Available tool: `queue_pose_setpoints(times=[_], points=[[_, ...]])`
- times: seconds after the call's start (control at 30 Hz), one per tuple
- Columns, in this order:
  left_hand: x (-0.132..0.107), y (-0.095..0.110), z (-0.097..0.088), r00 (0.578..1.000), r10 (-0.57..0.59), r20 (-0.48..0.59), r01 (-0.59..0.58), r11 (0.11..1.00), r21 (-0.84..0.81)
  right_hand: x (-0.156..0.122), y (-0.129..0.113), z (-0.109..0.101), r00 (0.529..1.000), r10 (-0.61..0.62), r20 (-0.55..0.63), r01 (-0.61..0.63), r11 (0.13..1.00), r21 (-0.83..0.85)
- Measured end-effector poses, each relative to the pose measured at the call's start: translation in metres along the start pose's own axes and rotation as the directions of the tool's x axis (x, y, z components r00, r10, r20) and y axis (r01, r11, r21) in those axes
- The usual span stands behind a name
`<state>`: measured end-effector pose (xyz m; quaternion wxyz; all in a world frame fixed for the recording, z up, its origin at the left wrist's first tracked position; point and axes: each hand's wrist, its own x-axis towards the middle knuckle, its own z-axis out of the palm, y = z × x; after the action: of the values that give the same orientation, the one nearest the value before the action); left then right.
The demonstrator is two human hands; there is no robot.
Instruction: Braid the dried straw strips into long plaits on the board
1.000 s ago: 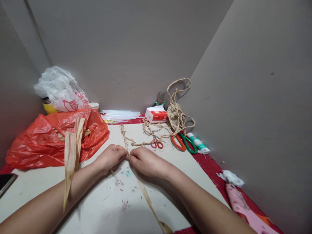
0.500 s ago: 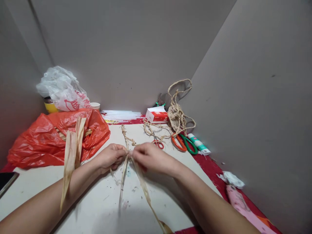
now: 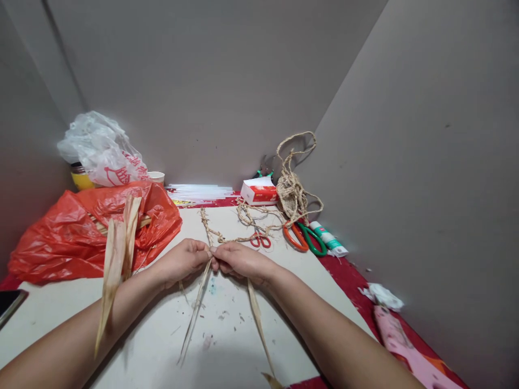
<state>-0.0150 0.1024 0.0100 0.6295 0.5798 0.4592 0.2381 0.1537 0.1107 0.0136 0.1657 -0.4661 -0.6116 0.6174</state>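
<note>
My left hand (image 3: 189,259) and my right hand (image 3: 235,257) meet over the pale board (image 3: 227,346), fingertips pinched together. Between them they grip a braided cord (image 3: 205,219) of dry plant fibre, whose finished end runs away from me. Loose strands (image 3: 195,313) hang toward me from the left pinch. A longer flat husk strip (image 3: 255,310) comes out from beneath my right hand and trails down the board. Wide dry husk leaves (image 3: 115,254) stick out of a red plastic bag (image 3: 52,232) and overlap my left forearm.
Behind my hands are a coil of braided rope (image 3: 292,189), red-handled scissors (image 3: 260,240), orange and green handles (image 3: 310,239), a glue tube (image 3: 328,237) and a small red-white box (image 3: 259,191). Clear sticks (image 3: 200,192) lie along the wall. A phone (image 3: 10,305) rests at left, crumpled tissue (image 3: 383,297) at right.
My right hand has moved slightly left and turned, closing up against my left fingertips. The husk strip beneath it has shifted right, and the loose strands now slant further left.
</note>
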Motion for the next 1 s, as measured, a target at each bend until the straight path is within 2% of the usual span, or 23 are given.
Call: queue_pose_setpoints(times=[0.13,0.23,0.37,0.43,0.53,0.63,0.8,0.9,1.0], points=[[0.001,-0.004,-0.003,0.992,0.108,-0.062,-0.092,0.972,0.214,0.0,0.002,-0.003,0.998,0.004,0.056,-0.005,1.0,0.026],[0.0,-0.003,-0.002,0.984,0.166,-0.069,-0.135,0.934,0.33,0.002,0.003,-0.001,0.999,0.042,0.023,-0.044,0.996,0.072],[-0.004,0.003,0.0,0.985,0.169,-0.019,-0.142,0.88,0.453,0.003,0.001,0.004,0.996,0.074,-0.041,-0.07,0.994,0.087],[-0.007,0.006,0.0,0.987,0.162,-0.025,-0.122,0.829,0.545,0.002,0.001,0.007,0.994,0.043,-0.099,-0.039,0.999,0.035],[-0.013,0.012,0.003,0.981,0.172,-0.089,-0.061,0.71,0.702,0.001,0.002,0.01,0.984,-0.004,-0.176,-0.003,0.999,-0.04],[-0.022,0.015,0.013,0.973,0.189,-0.129,-0.009,0.594,0.805,0.002,0.003,0.013,0.981,-0.013,-0.196,0.013,1.0,-0.004],[-0.031,0.017,0.036,0.968,0.175,-0.178,0.094,0.405,0.909,0.002,0.005,0.014,0.993,0.06,-0.104,-0.037,0.976,0.215],[-0.031,0.012,0.045,0.966,0.141,-0.219,0.145,0.408,0.902,0.0,0.004,0.013,0.997,0.077,-0.015,-0.069,0.951,0.3],[-0.031,0.003,0.051,0.96,0.16,-0.228,0.137,0.443,0.886,-0.002,0.002,0.012,0.998,0.06,0.02,-0.063,0.944,0.324]])
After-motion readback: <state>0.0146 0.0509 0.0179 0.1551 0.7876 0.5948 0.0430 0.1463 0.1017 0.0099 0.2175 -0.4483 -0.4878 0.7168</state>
